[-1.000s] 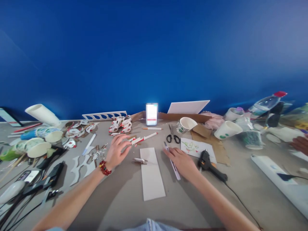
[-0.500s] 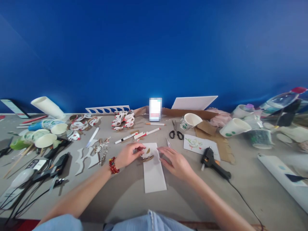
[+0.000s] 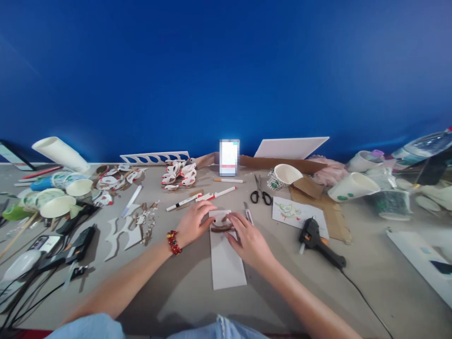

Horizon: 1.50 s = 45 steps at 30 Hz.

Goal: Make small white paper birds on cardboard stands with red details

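Both of my hands meet over the far end of a white rectangular card point(image 3: 226, 259) lying on the grey table point(image 3: 197, 287). My left hand point(image 3: 193, 223), with a red bead bracelet at the wrist, and my right hand point(image 3: 247, 238) pinch a small brown and white cut-out piece point(image 3: 221, 224) from either side, pressing it against the card. The fingers of both hands are curled onto the piece. A craft knife point(image 3: 248, 214) lies just beyond my right hand.
Black scissors point(image 3: 260, 193), markers point(image 3: 200, 197), a glue gun point(image 3: 319, 244) with its cord, a drawing sheet point(image 3: 299, 213), paper cups point(image 3: 353, 186), a pile of white cut-outs point(image 3: 178, 175), a lit phone point(image 3: 229, 157) against the blue wall, and chargers and cables point(image 3: 52, 254) at left.
My left hand came back from the markers with the small piece; my right hand left the craft knife. Both hands now close together on the piece at the card's far end.
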Each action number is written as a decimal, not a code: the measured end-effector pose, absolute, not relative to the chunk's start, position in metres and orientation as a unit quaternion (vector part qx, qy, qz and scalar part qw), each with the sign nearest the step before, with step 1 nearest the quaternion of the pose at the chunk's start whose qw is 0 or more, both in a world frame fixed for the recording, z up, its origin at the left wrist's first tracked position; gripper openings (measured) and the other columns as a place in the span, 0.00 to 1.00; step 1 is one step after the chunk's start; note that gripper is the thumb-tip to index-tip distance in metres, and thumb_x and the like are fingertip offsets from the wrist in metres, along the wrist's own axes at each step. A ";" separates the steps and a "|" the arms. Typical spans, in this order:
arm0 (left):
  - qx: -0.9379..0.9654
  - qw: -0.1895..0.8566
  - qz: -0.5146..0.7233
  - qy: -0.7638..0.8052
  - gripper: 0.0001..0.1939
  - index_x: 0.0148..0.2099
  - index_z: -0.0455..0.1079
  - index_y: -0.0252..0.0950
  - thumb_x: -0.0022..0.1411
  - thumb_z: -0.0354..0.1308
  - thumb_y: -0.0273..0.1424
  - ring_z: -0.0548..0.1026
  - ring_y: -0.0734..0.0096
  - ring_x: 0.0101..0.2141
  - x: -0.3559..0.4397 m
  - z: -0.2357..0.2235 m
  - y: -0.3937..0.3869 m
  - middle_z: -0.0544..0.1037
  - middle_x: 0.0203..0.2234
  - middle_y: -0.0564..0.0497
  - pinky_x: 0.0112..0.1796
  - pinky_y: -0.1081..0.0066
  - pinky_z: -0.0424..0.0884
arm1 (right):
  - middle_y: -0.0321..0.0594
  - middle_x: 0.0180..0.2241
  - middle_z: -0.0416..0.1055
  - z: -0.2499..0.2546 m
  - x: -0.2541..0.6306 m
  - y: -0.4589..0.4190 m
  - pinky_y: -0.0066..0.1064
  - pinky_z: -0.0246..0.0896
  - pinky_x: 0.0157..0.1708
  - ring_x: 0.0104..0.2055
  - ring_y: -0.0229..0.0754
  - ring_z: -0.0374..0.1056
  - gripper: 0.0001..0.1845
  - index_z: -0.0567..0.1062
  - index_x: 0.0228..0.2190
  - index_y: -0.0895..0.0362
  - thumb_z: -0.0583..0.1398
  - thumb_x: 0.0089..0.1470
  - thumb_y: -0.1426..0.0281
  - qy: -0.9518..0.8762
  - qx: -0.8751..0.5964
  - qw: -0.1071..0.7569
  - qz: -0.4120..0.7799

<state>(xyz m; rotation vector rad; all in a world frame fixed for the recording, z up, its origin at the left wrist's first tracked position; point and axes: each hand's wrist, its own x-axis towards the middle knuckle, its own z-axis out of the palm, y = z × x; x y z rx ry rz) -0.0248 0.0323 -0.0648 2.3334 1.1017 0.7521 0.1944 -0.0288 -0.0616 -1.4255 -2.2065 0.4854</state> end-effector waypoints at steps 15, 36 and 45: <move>0.881 0.218 0.177 0.381 0.31 0.66 0.52 0.40 0.64 0.56 0.35 0.63 0.55 0.59 -0.040 -0.071 -0.012 0.65 0.59 0.42 0.57 0.53 0.63 | 0.49 0.55 0.66 -0.059 0.185 -0.058 0.46 0.67 0.51 0.54 0.52 0.64 0.19 0.70 0.50 0.57 0.59 0.56 0.75 -0.826 -0.498 0.180 0.191; 0.878 0.210 0.154 0.401 0.23 0.63 0.60 0.42 0.67 0.51 0.33 0.63 0.54 0.59 -0.043 -0.062 -0.025 0.55 0.65 0.42 0.54 0.55 0.67 | 0.45 0.51 0.70 -0.076 0.175 -0.051 0.40 0.70 0.43 0.44 0.49 0.66 0.18 0.75 0.49 0.52 0.54 0.60 0.75 -0.814 -0.532 0.192 0.130; 0.878 0.201 0.155 0.405 0.26 0.65 0.59 0.42 0.66 0.53 0.37 0.63 0.50 0.59 -0.041 -0.067 -0.025 0.57 0.64 0.42 0.55 0.52 0.67 | 0.46 0.51 0.70 -0.080 0.176 -0.050 0.41 0.70 0.43 0.44 0.49 0.67 0.19 0.74 0.51 0.51 0.54 0.60 0.75 -0.813 -0.529 0.201 0.139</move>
